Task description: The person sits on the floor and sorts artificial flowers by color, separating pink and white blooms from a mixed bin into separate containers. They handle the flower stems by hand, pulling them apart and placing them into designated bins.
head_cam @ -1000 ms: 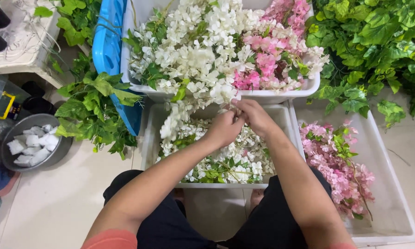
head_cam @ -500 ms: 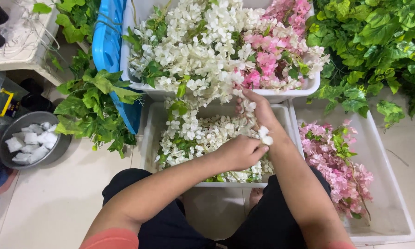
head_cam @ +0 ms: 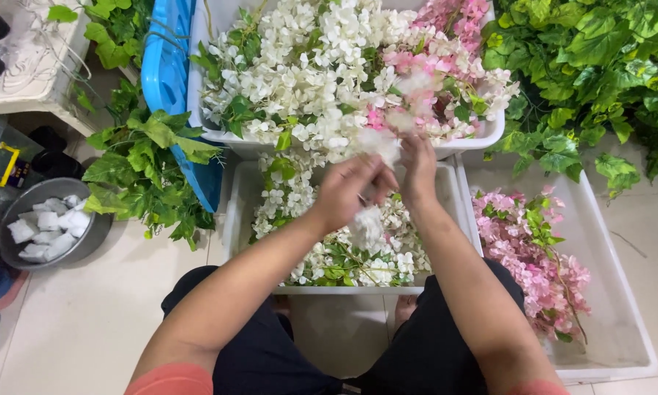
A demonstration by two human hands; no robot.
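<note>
1. A seated person's left hand [head_cam: 351, 194] and right hand [head_cam: 419, 164] meet above a white bin [head_cam: 234, 219] of white artificial blossoms [head_cam: 358, 263] that sits on the tiled floor [head_cam: 73, 314] between the knees.
2. The left grip is closed on a blurred white flower sprig [head_cam: 376, 143], which rises from the fingers toward the far bin [head_cam: 483, 135]; its long axis runs roughly up and away from the body.
3. The right hand sits just beside the left, fingers at the same sprig, though blur hides whether they are pinched on it.
4. A second white clump [head_cam: 368, 223] hangs just below the left hand, over the near bin.
5. Pink blossoms [head_cam: 534, 263] lie in a bin to the right, green leafy vines [head_cam: 142, 164] to the left, and a grey bowl of white pieces [head_cam: 47, 227] farther left.
</note>
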